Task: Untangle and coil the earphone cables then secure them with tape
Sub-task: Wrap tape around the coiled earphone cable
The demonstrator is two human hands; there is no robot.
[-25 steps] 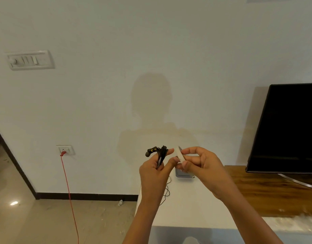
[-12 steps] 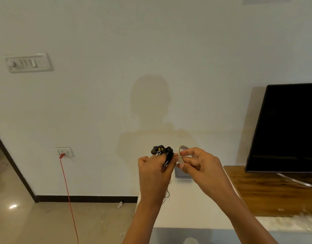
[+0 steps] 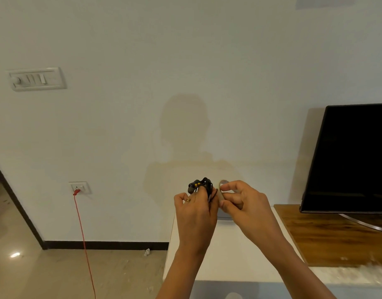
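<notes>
A black coiled earphone cable (image 3: 202, 186) with yellow marks and a grey earbud sticks up out of my left hand (image 3: 195, 214), whose fingers are closed around the bundle. My right hand (image 3: 244, 203) is right beside it and pinches a small piece of pale tape (image 3: 222, 188) between thumb and fingers, pressed close against the coil. Both hands are held above the white table (image 3: 233, 253). How much of the tape lies on the cable is hidden by my fingers.
A grey object (image 3: 224, 215) rests on the table behind my hands, mostly hidden. A black TV (image 3: 347, 156) stands on a wooden surface (image 3: 328, 234) at the right. A red cord (image 3: 84, 240) hangs from a wall socket (image 3: 79, 187) at the left.
The loose cable that hung under my left hand is now out of sight. My left hand has turned its back to the camera, and my right hand has brought the tape closer against the bundle.
</notes>
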